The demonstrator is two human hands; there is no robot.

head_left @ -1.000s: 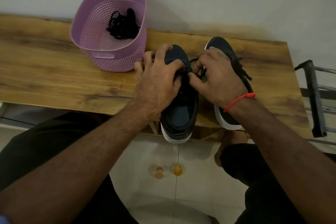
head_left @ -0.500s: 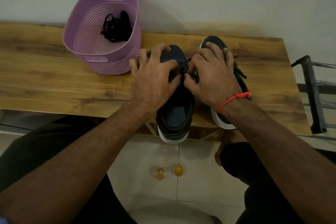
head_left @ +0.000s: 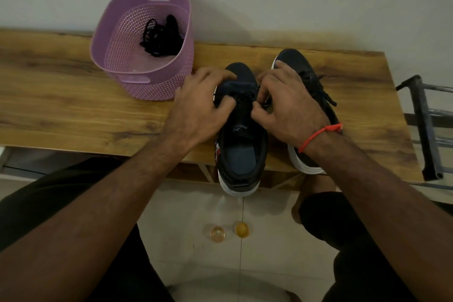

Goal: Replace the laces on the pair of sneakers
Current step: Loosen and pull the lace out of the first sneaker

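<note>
Left hand (head_left: 196,110) grips the near sneaker (head_left: 241,135) while right hand (head_left: 289,108) pinches its lace (head_left: 242,102) beside the 2nd sneaker (head_left: 308,81).

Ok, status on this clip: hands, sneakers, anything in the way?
Left hand and right hand both pinching the lace on the left sneaker. Right sneaker laced, untouched. Spare laces in basket. Nothing blocking.

Warm brown wood-grain tabletop (head_left: 73,110), lilac perforated basket (head_left: 157,86) on it holding black laces (head_left: 160,38), two navy sneakers with white soles right of the basket, nearer one (head_left: 241,152), farther one (head_left: 294,61), orange-red wrist thread (head_left: 318,133), pale grey wall behind the basket.
</note>
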